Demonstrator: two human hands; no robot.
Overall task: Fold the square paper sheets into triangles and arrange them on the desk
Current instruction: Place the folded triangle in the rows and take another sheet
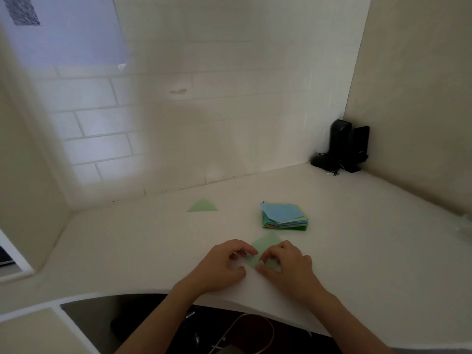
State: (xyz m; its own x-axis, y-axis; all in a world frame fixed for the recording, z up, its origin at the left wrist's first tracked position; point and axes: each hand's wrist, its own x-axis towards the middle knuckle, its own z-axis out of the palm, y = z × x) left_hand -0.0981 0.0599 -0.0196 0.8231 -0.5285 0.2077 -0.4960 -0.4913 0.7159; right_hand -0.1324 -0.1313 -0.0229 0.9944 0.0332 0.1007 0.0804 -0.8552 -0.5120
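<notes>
A light green paper sheet [264,245] lies on the white desk [127,246] near its front edge, partly hidden under both hands. My left hand [221,267] has curled fingers pinching the sheet's left part. On the right, my right hand [287,265] pinches the sheet's near corner with thumb and fingers. A folded green triangle [203,205] lies flat farther back on the desk. A stack of square coloured sheets [284,217], blue on top, sits to the right of the triangle.
Two black speakers [348,145] with a cable and a dark mouse [320,160] stand in the back right corner. Tiled wall runs behind the desk. Below the desk's curved front edge lies a dark gap with cables.
</notes>
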